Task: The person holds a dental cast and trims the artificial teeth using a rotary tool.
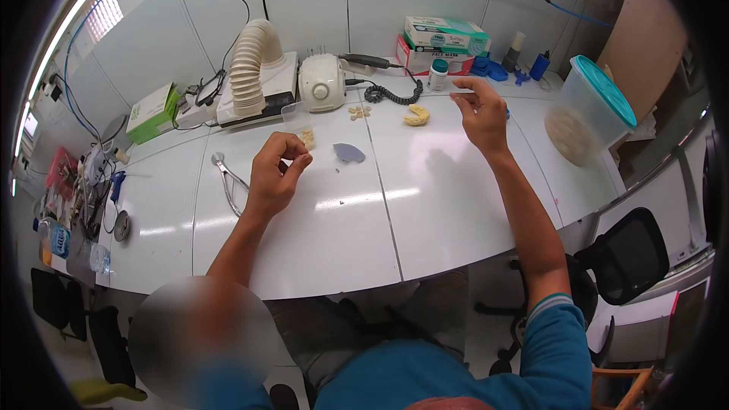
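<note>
My left hand point(277, 175) is raised over the white table, its fingers curled with thumb and forefinger close together; anything pinched there is too small to make out. Just behind it sits a small yellowish piece point(306, 138), partly hidden. A grey flat piece point(349, 153) lies to its right, and metal pliers point(230, 182) lie to its left. My right hand point(480, 112) hovers further right with thumb and forefinger bent toward each other; whether it holds something is unclear. The yellow dental model point(416, 115) rests left of it, and several small tan pieces point(359, 111) lie beyond.
At the back stand a ribbed suction hose point(249, 68), a white control unit point(322, 83), a handpiece point(366, 61), a small bottle point(438, 76) and mask boxes point(446, 36). A lidded plastic tub point(588, 110) stands right. Tools and a water bottle point(55, 237) crowd the left.
</note>
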The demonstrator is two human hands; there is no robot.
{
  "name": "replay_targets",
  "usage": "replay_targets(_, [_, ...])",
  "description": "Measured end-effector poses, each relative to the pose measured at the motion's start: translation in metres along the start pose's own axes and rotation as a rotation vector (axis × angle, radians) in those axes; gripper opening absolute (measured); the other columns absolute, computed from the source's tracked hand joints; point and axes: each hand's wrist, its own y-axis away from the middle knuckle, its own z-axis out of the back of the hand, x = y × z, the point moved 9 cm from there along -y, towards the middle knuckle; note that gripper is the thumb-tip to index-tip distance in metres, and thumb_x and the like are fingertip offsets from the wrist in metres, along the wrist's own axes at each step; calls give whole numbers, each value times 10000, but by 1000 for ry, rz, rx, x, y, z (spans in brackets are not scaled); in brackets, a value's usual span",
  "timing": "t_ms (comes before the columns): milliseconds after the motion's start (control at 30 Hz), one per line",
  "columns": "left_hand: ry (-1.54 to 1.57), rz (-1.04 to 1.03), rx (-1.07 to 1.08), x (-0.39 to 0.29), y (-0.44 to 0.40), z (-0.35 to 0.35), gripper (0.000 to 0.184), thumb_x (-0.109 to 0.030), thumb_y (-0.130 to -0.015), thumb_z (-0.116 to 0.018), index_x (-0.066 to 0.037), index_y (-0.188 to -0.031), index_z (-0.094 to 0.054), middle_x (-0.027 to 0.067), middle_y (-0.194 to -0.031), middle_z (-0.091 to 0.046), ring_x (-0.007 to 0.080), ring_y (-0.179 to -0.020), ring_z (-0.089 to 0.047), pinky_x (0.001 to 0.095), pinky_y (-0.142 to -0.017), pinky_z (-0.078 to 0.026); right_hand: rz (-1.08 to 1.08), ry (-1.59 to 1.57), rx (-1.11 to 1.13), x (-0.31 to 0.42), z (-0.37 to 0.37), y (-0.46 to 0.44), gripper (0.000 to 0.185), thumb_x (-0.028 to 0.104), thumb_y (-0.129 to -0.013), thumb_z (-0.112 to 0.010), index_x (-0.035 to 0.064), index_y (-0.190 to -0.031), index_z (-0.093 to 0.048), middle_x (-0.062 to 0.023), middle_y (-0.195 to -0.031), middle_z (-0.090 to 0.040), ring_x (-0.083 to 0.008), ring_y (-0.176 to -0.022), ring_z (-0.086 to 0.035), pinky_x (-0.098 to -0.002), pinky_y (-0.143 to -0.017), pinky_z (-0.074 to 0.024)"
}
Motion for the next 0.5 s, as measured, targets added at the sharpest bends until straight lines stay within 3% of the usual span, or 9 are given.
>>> replay_targets(67, [-77,-64,42,2,0,1,141,-86,-1066,-741,1,-962,-702,54,-1081,-666,96,-846,-659,255,-650,-515,-25,-95,55,11,-24,0,203,-49,-1003,-724,-36,-1203,-754,-128,-1024,-810,-230,-963,-835,-316,-778,-679])
replay_targets(167, [14,11,110,25,2,-2,242,-174,-1117,-704,11,-962,-711,61,-1073,-666,100,-842,-661,256,-656,-515,-263,-144,200,13,-59,3,188,-12,-1032,-712,-33,-1214,-752,-122,-1000,-808,-218,-933,-837,-318,-751,-687])
replay_targets(200, [18,2,60,24,3,1,227,-179,-1128,-685,9,-1003,-705,59,-1074,-666,104,-848,-667,257,-671,-520,-346,-209,235,13,-71,7,261,-77,-1022,-636,-28,-1257,-737,-155,-1068,-805,-262,-1033,-827,-361,-853,-687])
replay_targets(300, [29,-19,-90,11,3,4,210,-194,-1161,-627,4,-1127,-688,56,-1077,-665,116,-867,-686,259,-713,-536,137,-116,281,44,-105,17,374,-144,-971,-565,-24,-1292,-715,-194,-1181,-776,-342,-1135,-784,-417,-966,-641])
replay_targets(333, [42,10,-118,12,3,3,186,-173,-1160,-617,1,-1151,-680,55,-1081,-664,119,-871,-689,262,-723,-540,152,1,438,60,-117,27,451,-164,-923,-536,-8,-1312,-700,-215,-1261,-735,-410,-1180,-721,-468,-1027,-576])
replay_targets(367, [44,45,-134,12,6,6,165,-152,-1160,-607,-2,-1174,-672,54,-1086,-663,122,-875,-692,265,-734,-545,154,-58,517,72,-132,42,381,-102,-943,-617,12,-1294,-710,-201,-1248,-734,-426,-1123,-719,-468,-971,-571])
replay_targets(400, [57,80,-153,14,8,5,149,-132,-1160,-597,-4,-1197,-664,53,-1091,-662,126,-880,-696,269,-745,-550,195,-50,581,86,-142,54,366,-39,-944,-696,53,-1297,-724,-173,-1239,-742,-388,-1185,-709,-472,-1014,-548])
replay_targets(433, [48,72,-150,14,6,3,142,-116,-1157,-592,-3,-1202,-665,57,-1102,-661,129,-883,-697,273,-749,-554,367,76,565,97,-149,68,363,48,-949,-758,97,-1308,-738,-131,-1244,-745,-344,-1277,-677,-490,-1077,-499])
replay_targets(500, [29,56,-156,14,7,1,135,-83,-1149,-582,1,-1212,-667,64,-1124,-658,135,-891,-700,281,-757,-563,450,179,606,110,-160,80,353,113,-952,-788,129,-1303,-762,-88,-1250,-746,-294,-1309,-644,-485,-1119,-452])
